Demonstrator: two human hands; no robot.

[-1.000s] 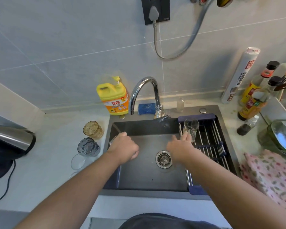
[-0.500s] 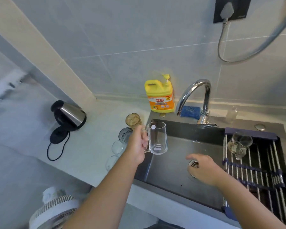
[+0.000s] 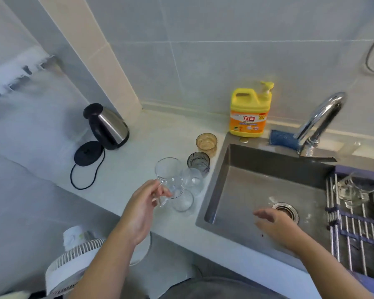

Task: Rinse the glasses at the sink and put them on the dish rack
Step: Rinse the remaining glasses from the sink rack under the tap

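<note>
Well, the left hand [image 3: 143, 210] has its fingers hooked round the handle of a clear mug [image 3: 170, 178], holding it tilted just above the counter [image 3: 138, 147], at about nine o'clock from the sink [image 3: 231, 169]. The right hand [image 3: 275, 224] hangs loose and empty over the basin with its fingers spread, just beside the drain [image 3: 284, 209], so the two hands are well apart

That mug looks thin-walled, light and rigid, and I'd guess slick once wet; a knock on the steel edge could chip it. The handle seems the sensible hold, with the other palm under the base while rinsing. Also at nine o'clock wait an amber tumbler [image 3: 206, 142], a smoky grey tumbler [image 3: 198, 161] and clear tumblers [image 3: 183, 202]; having no handles, they'd want a full wrap round the wall. One rinsed glass [image 3: 354, 190] already sits on the dish rack [image 3: 354, 238] at three o'clock

At eleven o'clock stands a yellow detergent bottle [image 3: 249, 100]; its orange label reads 立白, and the smaller print is too blurred to make out
</note>
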